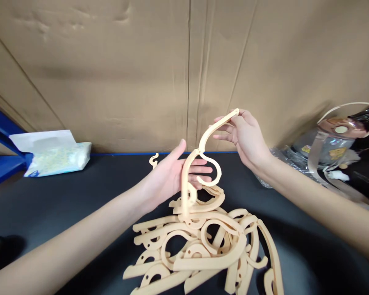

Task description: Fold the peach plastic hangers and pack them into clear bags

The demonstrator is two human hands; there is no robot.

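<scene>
My right hand (244, 135) pinches the upper end of a curved tan foam strip (209, 135), lifted above the black table (80, 205). The strip hangs in loops down to a tangled pile of tan foam cut-outs (203, 250) at the table's front middle. My left hand (172, 174) is open with its palm turned toward the hanging strip, fingers stretched out behind it and touching it. A small tan foam scrap (153, 160) lies on the table just beyond my left hand.
A cardboard wall (172, 69) closes the back. A white plastic pack (53, 153) rests at the left on a blue shelf frame (0, 135). At the right stand a clear bottle with a copper lid (335, 139) and crumpled plastic.
</scene>
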